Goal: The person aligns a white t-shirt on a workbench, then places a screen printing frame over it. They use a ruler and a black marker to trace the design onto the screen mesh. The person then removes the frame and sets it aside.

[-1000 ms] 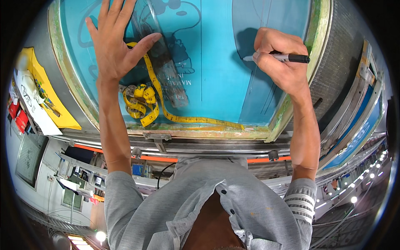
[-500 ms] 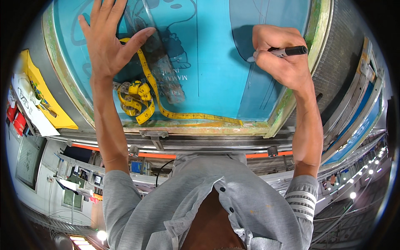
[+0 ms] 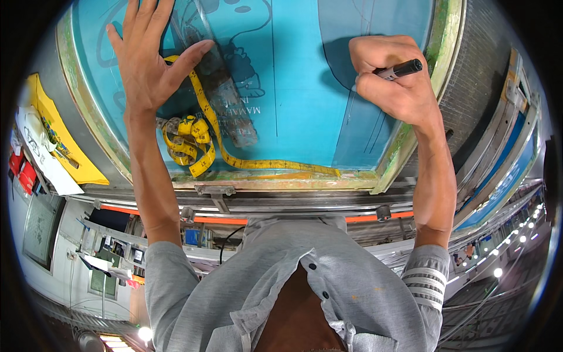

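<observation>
My right hand (image 3: 393, 79) grips a marker (image 3: 404, 69) with a black end and grey barrel; its tip is hidden behind the fingers. It rests over a darker blue area on the right of a blue screen-printing mesh (image 3: 299, 94). With fingers spread, my left hand (image 3: 148, 61) lies flat on the mesh at the left. Beside its thumb lies a clear, stained ruler-like strip (image 3: 226, 97), slanting toward me. A yellow tape measure (image 3: 202, 100) runs from under the left hand, coils partly near my left wrist, and stretches along the near frame edge.
A worn greenish wooden frame (image 3: 404, 146) borders the mesh. Metal clamps (image 3: 216, 191) hold its near side above a rail with an orange strip (image 3: 223, 220). Yellow cloth (image 3: 76, 149) lies at the left, and more framed screens (image 3: 498, 170) stand at the right.
My right hand has shifted slightly left and rotated, so the marker's tip has gone out of sight behind the fingers. The left hand stays spread on the mesh.
</observation>
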A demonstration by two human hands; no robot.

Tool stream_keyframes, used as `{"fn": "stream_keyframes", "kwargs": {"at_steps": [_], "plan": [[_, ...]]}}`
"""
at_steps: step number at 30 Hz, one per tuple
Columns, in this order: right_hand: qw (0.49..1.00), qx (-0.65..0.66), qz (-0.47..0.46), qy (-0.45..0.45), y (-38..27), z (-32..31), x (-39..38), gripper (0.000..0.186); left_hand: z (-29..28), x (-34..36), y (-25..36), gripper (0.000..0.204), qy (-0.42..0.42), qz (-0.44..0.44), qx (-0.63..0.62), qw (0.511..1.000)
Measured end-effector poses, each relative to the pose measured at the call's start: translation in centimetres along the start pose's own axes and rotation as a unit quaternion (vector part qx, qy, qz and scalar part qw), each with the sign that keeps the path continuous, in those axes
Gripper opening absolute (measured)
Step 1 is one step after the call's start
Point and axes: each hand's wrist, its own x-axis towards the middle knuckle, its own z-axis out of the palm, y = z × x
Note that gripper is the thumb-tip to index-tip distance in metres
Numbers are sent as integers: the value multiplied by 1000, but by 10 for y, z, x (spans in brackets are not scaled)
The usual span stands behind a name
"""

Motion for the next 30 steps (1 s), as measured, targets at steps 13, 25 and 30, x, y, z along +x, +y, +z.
{"fn": "stream_keyframes", "kwargs": {"at_steps": [13,25,30], "plan": [[837,141,131,513,-56,17,-140,28,-10,2,0,63,74,22,-101,992],[895,32,93,435,-116,98,-342,14,36,24,393,41,-27,3,-293,956],[898,-38,9,439,-164,79,-404,9,111,44,405,39,-27,35,-201,979]]}}
